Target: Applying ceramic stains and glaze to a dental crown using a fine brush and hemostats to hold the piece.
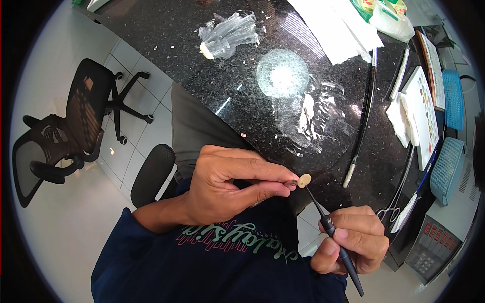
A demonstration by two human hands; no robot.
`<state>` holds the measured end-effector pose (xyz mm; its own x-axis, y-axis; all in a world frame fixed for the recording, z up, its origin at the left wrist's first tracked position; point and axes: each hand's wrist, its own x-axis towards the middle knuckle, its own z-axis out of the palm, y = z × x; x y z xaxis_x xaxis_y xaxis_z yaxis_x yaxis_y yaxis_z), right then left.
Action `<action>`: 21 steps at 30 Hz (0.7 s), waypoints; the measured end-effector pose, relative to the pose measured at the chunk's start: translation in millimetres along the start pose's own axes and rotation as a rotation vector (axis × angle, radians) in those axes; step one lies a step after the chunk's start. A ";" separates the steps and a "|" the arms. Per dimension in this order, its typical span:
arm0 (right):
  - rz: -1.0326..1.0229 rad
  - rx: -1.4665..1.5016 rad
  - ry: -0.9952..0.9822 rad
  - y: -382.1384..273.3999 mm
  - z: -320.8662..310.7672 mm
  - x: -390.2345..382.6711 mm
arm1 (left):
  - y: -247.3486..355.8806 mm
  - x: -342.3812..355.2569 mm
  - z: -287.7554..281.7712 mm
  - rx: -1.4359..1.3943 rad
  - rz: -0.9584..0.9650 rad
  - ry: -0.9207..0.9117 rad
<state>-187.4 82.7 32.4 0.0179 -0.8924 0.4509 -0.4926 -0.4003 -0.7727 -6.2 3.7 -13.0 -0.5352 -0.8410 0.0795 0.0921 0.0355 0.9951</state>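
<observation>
While right hand [361, 235] holds tapered tool [328, 225], oval cream disc [303, 180]

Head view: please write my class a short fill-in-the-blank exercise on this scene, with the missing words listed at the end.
1. The left hand pinches something small between the index finger and the ____.
2. The pen-shaped tool in the right hand points its thin end ____ (toward / away from) the pale disc.
3. The office chair is ____ in colour.
4. The upper basket at the picture's right is ____.

Missing words: thumb; toward; black; blue.
</observation>
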 end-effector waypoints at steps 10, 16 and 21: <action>-0.013 0.005 0.024 -3.0 4.3 -0.1 | -0.7 -0.2 0.0 -0.002 0.004 -0.001; -0.007 0.005 0.049 -4.0 5.3 -0.3 | 0.1 -0.6 -0.5 -0.007 0.005 0.002; -0.007 -0.018 0.032 -4.7 4.1 0.5 | 0.2 -0.1 -0.1 -0.001 -0.001 -0.005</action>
<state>-181.5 83.3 34.5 -0.0062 -0.8824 0.4705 -0.5079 -0.4025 -0.7616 -6.0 3.7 -12.8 -0.5394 -0.8383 0.0791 0.0923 0.0345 0.9951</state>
